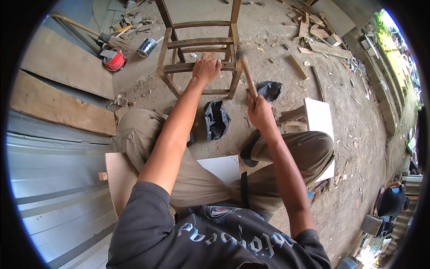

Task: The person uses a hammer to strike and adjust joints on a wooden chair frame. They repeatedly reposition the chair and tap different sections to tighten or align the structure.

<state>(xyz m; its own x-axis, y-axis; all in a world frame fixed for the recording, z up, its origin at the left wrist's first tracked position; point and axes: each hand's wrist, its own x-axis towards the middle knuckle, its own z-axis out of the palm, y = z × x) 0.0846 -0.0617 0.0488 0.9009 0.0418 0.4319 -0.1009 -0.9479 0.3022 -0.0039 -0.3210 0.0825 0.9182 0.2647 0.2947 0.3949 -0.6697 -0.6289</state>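
Note:
A bare wooden chair frame [199, 43] stands upright in front of me, with open slats where the seat would be. My left hand [207, 71] is closed over its near rail, toward the middle. In my right hand [261, 112] is a hammer, its wooden handle [249, 77] wrapped by my fingers. The dark hammer head [240, 54] is at the frame's near right corner, beside the post; whether it touches the wood I cannot tell. Between my feet and the chair lies a crumpled black plastic bag [217, 120], and another black bag [268, 90] is just beyond my right hand.
White-topped boards [320, 117] are beside my right knee. Planks [62, 105] lean along the left wall. A red bucket [115, 60], a metal can [146, 47] and a broom [78, 26] stand or lie at the far left. Scrap wood [330, 48] litters the far right ground.

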